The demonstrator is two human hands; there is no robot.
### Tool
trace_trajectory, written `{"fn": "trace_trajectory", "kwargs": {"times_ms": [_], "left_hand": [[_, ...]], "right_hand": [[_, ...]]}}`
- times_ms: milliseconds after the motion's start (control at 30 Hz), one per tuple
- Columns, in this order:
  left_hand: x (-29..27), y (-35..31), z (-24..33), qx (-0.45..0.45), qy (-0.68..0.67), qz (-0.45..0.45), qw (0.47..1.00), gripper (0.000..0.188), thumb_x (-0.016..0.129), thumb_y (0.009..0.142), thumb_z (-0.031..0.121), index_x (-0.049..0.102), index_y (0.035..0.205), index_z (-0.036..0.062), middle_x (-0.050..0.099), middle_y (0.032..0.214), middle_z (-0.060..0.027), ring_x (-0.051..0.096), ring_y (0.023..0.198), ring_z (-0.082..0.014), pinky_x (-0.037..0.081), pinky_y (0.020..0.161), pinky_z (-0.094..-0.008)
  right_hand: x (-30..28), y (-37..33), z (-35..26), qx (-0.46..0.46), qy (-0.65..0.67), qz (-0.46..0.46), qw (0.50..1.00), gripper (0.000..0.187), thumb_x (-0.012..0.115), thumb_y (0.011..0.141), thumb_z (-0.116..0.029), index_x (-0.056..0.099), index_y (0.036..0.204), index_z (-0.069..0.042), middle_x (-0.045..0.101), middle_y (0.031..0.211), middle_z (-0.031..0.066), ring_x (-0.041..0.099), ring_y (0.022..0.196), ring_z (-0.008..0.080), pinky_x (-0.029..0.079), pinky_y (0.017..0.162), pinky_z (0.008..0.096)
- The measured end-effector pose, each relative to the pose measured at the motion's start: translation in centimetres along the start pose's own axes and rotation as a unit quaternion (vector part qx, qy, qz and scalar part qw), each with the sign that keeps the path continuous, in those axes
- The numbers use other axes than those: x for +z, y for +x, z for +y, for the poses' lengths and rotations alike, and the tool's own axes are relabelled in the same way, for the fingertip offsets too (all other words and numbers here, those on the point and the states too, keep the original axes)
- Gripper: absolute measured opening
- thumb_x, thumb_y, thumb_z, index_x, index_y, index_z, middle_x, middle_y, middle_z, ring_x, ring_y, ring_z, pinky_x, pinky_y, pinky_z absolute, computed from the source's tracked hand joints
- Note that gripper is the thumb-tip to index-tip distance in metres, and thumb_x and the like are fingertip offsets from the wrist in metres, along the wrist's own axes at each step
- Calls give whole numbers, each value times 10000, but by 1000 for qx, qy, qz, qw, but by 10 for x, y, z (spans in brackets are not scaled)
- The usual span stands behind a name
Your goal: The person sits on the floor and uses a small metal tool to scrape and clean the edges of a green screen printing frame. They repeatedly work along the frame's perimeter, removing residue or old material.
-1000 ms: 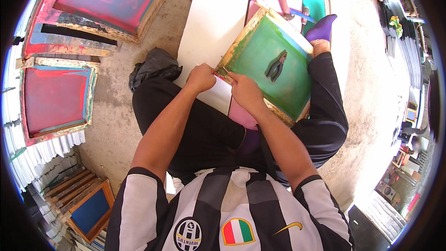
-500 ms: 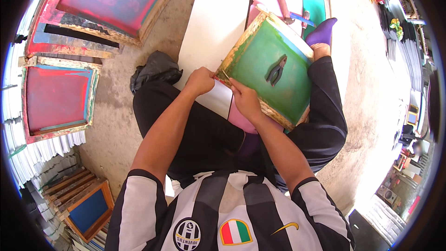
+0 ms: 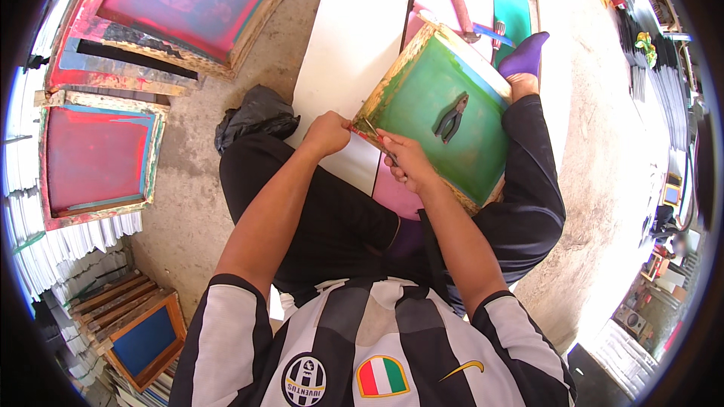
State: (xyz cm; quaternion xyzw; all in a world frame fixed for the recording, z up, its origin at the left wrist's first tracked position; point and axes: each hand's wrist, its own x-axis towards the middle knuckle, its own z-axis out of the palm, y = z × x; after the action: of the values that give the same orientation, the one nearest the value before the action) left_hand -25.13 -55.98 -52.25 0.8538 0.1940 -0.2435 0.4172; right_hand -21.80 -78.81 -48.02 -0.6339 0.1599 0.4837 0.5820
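A wooden screen-printing frame (image 3: 392, 68) with green mesh lies tilted in front of my crossed legs. My left hand (image 3: 327, 134) is closed on its near left corner. In my right hand (image 3: 411, 160) is a slim tool, seemingly a screwdriver (image 3: 390, 157), with a dark and reddish handle. Its thin shaft points at the same corner; whether the tip touches the wood I cannot tell. Pliers (image 3: 451, 119) with dark handles rest on the green mesh, to the right of my right hand.
Beyond the frame lie a hammer (image 3: 457, 1) with a reddish handle and a blue-bladed tool (image 3: 494, 35), near my purple-socked foot (image 3: 526, 56). A black plastic bag (image 3: 258, 117) sits left of my knee. More screen frames (image 3: 98, 158) stand at the left by stacked sheets.
My right hand has turned and drawn slightly back from the corner, bringing the tool's handle into view. My left hand keeps its hold. The pliers stay on the mesh.
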Motion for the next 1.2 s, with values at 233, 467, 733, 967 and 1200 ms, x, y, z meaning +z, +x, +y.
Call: {"fn": "trace_trajectory", "kwargs": {"times_ms": [233, 467, 733, 967, 1200], "left_hand": [[1, -3, 6, -4, -2, 11, 1000, 302, 626, 880, 92, 805, 1117, 44, 769, 1004, -235, 741, 967, -357, 548, 893, -417], [-8, -9, 17, -39, 43, 8, 998, 375, 611, 813, 132, 815, 1128, 117, 760, 1055, -242, 735, 1026, -398, 568, 934, -483], [-9, -18, 35, -59, 50, 21, 997, 332, 640, 881, 209, 808, 1161, 149, 770, 1086, -201, 736, 1038, -383, 575, 907, -492], [-5, -13, 31, -41, 79, 18, 996, 285, 649, 905, 222, 816, 1119, 136, 771, 1083, -201, 739, 1031, -386, 579, 895, -503], [-8, -14, 35, -40, 72, 21, 996, 273, 648, 889, 201, 822, 1070, 92, 767, 1047, -231, 744, 1007, -399, 586, 882, -507]], "right_hand": [[-20, 57, 46, -461, -292, 111, 830, 376, 557, 1101, -291, 623, 1466, -237, 540, 712, -4, 369, 430, 51, 257, 376, 222], [-11, -1, -13, 79, 41, -36, 995, 351, 560, 1089, -266, 692, 1396, -159, 653, 823, 35, 543, 597, 109, 486, 574, 282], [11, -8, -16, -290, -413, 152, 850, 338, 572, 1056, -247, 697, 1329, -92, 725, 1224, 198, 704, 1099, 401, 545, 951, 448], [13, -5, -16, -260, -429, 155, 851, 343, 576, 1048, -260, 702, 1333, -119, 725, 1229, 195, 694, 1122, 403, 541, 976, 452], [16, -7, -22, -237, -477, 159, 832, 350, 560, 1048, -268, 700, 1334, -123, 733, 1189, 203, 703, 1081, 415, 548, 954, 483]]}}
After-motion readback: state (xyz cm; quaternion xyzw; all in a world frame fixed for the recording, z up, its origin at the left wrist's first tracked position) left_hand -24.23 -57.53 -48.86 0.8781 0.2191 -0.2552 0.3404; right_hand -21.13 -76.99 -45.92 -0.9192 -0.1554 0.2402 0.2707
